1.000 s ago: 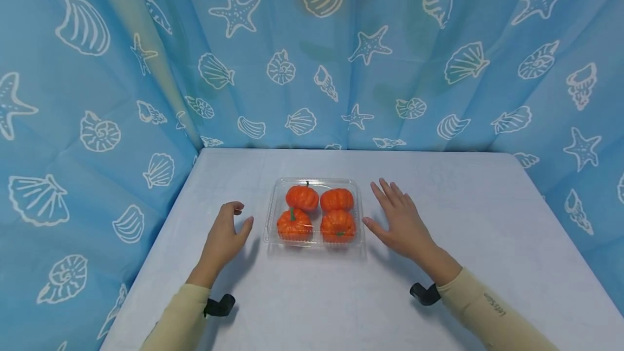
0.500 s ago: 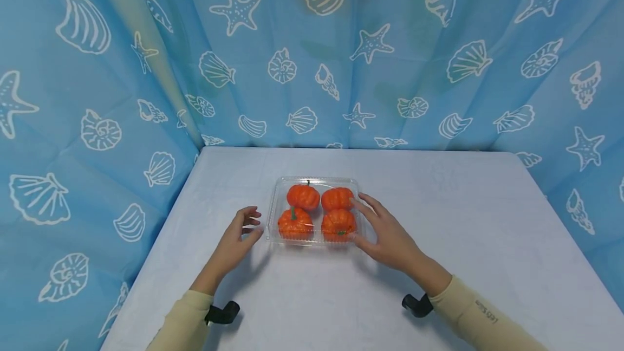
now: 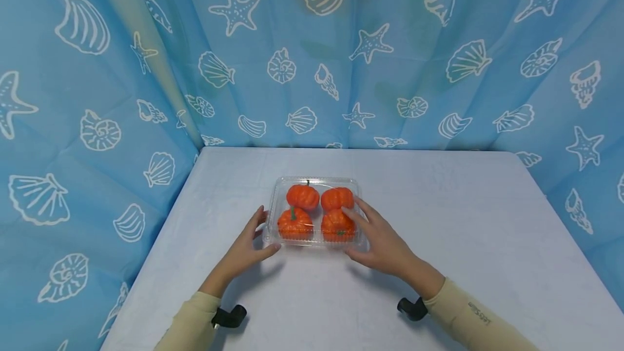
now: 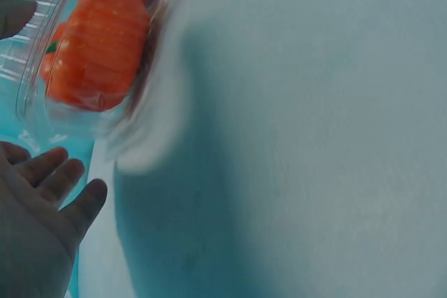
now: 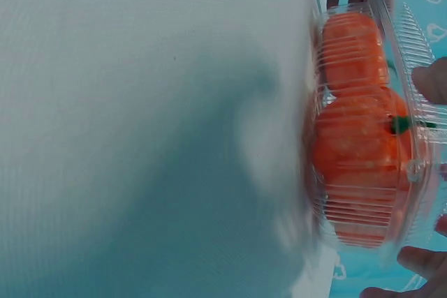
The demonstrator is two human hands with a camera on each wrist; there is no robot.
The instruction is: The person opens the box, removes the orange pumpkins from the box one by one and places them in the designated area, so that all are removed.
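A clear plastic clamshell box (image 3: 317,242) with a ribbed lid sits on the white table, closed over several small orange pumpkins (image 3: 294,225) with green stems. My left hand (image 3: 245,251) is at the box's left side, fingers along the side and thumb near the front left corner. In the left wrist view its fingers (image 4: 61,179) are spread and loosely extended beside the box end. Over the right edge, my right hand (image 3: 382,245) reaches with its index finger across the lid and its thumb by the front right corner. The right wrist view shows a fingertip (image 5: 429,82) overlapping the lid.
White cloth covers the table (image 3: 463,205). A blue curtain (image 3: 312,69) with shell and starfish prints hangs behind it and along both sides. Each wrist carries a black camera mount (image 3: 229,317).
Both hands have moved inward to the box, the left going right to the left side, the right going left over the right edge. The box has stayed in place.
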